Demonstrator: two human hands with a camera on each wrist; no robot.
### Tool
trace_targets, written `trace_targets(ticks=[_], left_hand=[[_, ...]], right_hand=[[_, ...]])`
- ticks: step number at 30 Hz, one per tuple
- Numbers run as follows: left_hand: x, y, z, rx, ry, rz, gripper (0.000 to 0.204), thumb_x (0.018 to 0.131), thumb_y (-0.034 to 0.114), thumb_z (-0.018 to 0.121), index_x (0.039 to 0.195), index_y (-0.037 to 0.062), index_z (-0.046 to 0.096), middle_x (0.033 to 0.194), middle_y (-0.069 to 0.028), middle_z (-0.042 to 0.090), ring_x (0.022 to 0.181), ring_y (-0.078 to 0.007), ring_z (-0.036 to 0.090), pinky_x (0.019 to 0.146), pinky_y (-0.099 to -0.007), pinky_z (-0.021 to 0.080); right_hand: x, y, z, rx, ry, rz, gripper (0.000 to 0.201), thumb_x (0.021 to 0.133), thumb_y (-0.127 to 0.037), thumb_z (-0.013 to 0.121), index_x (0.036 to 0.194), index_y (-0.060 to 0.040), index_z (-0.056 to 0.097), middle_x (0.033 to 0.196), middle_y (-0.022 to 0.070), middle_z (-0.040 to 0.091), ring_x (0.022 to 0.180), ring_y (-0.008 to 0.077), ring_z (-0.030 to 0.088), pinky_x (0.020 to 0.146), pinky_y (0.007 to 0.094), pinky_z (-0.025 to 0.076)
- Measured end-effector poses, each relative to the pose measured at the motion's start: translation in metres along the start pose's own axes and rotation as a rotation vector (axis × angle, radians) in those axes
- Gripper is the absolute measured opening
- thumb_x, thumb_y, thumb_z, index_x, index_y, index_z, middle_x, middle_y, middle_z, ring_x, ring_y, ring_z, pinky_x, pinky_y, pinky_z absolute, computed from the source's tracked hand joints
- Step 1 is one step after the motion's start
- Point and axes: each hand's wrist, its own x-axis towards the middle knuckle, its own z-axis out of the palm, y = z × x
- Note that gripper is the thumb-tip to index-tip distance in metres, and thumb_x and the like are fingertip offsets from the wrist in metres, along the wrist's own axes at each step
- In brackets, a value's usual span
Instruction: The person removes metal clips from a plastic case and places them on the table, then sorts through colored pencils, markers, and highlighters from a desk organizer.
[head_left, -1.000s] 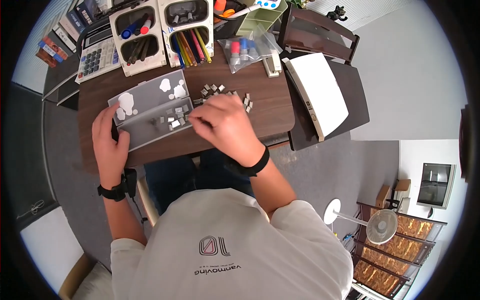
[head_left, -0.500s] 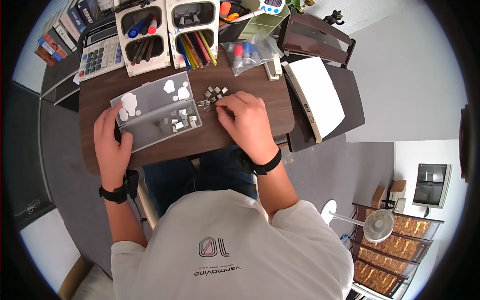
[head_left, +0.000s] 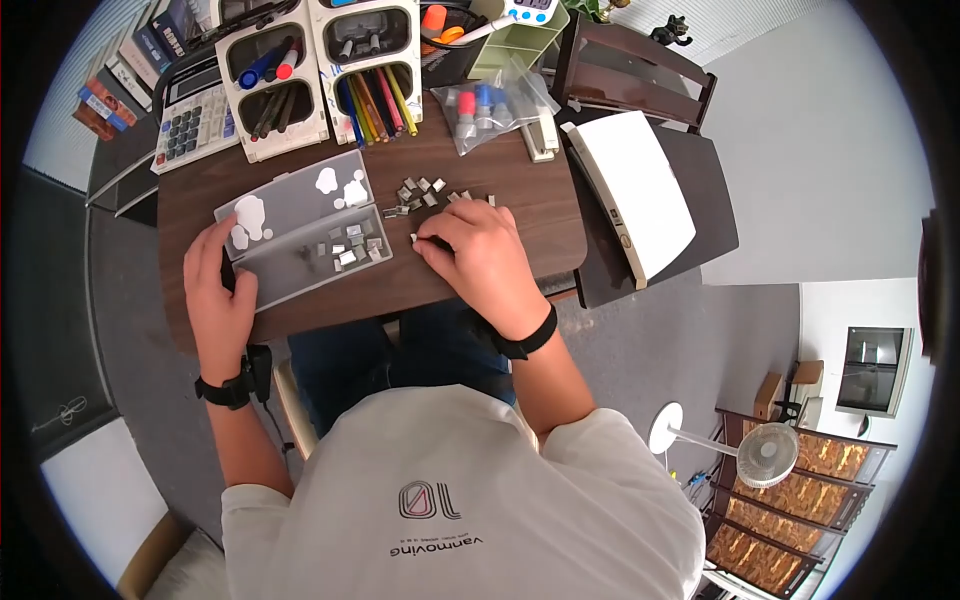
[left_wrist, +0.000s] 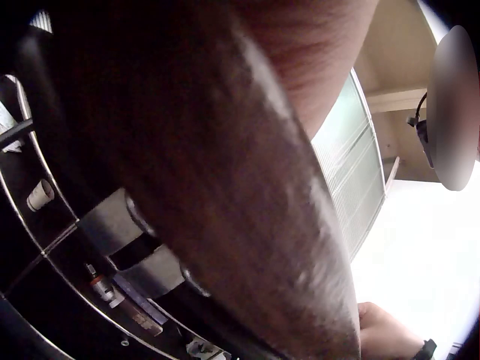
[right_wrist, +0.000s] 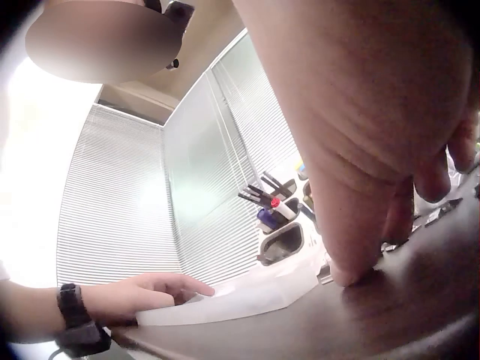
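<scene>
On the brown desk a translucent plastic case (head_left: 290,282) lies opened flat, its lid (head_left: 290,205) bearing white blotches. Several small silver metal pieces (head_left: 347,258) sit in the right part of its tray. My left hand (head_left: 215,290) rests at the case's left end, fingertips on the lid and thumb at the tray. Right of the case, my right hand (head_left: 480,255) pinches one small silver piece (head_left: 414,238) between thumb and forefinger, low over the desk. More loose silver pieces (head_left: 420,192) lie scattered beyond that hand, which partly hides them.
Pen organizers (head_left: 370,100) and a calculator (head_left: 195,125) line the back of the desk. A clear bag of bottles (head_left: 490,110) and a stapler (head_left: 541,140) are at the back right. A white box-shaped device (head_left: 640,195) stands beside the desk's right edge.
My right hand went from the tray's right end to the loose pieces, then came back slightly left with one pinched. The left hand stays at the case.
</scene>
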Motion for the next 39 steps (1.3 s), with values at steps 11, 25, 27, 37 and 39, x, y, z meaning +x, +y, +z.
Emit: trace_targets(ticks=[11,25,27,37,39], left_hand=[[-0.002,0.000,0.000,-0.001,0.026,0.017,0.063,0.080,-0.001,0.059,0.141,0.0102,0.064,0.140,-0.0190,0.061,0.132,-0.0392,0.056,0.115,-0.0453,0.043],[-0.001,0.001,-0.004,-0.032,0.000,0.003,0.062,0.083,-0.002,0.056,0.143,0.0090,0.062,0.142,-0.0194,0.058,0.135,-0.0380,0.055,0.115,-0.0431,0.042],[-0.001,0.000,-0.005,-0.022,-0.004,0.001,0.062,0.083,-0.003,0.056,0.144,0.0090,0.062,0.142,-0.0193,0.058,0.135,-0.0380,0.055,0.115,-0.0432,0.041],[-0.002,-0.002,-0.002,-0.007,-0.021,-0.017,0.063,0.083,-0.002,0.055,0.145,0.0108,0.061,0.145,-0.0191,0.058,0.138,-0.0379,0.053,0.118,-0.0438,0.039],[-0.002,-0.001,0.000,-0.010,-0.013,-0.010,0.063,0.082,-0.001,0.056,0.143,0.0110,0.063,0.143,-0.0190,0.059,0.135,-0.0385,0.055,0.117,-0.0443,0.041]], right_hand=[[0.023,-0.019,0.010,0.071,0.117,-0.093,0.010,0.081,-0.012,0.082,0.083,-0.0116,0.073,0.082,0.0036,0.064,0.087,0.0258,0.066,0.080,0.0412,0.045],[0.019,-0.024,0.013,0.012,0.031,-0.050,0.008,0.082,-0.012,0.081,0.085,-0.0103,0.074,0.081,0.0039,0.068,0.081,0.0264,0.067,0.078,0.0413,0.046],[0.029,-0.046,0.021,0.158,0.000,-0.153,0.009,0.080,-0.010,0.082,0.084,-0.0092,0.074,0.079,0.0040,0.068,0.080,0.0259,0.068,0.079,0.0399,0.047],[0.023,-0.045,0.020,0.173,0.052,-0.142,0.008,0.083,-0.011,0.082,0.089,-0.0102,0.077,0.083,0.0042,0.066,0.084,0.0276,0.066,0.079,0.0412,0.048],[0.014,-0.027,-0.002,0.128,0.089,-0.064,0.009,0.082,-0.007,0.082,0.090,-0.0079,0.077,0.078,0.0076,0.065,0.078,0.0307,0.066,0.071,0.0421,0.050]])
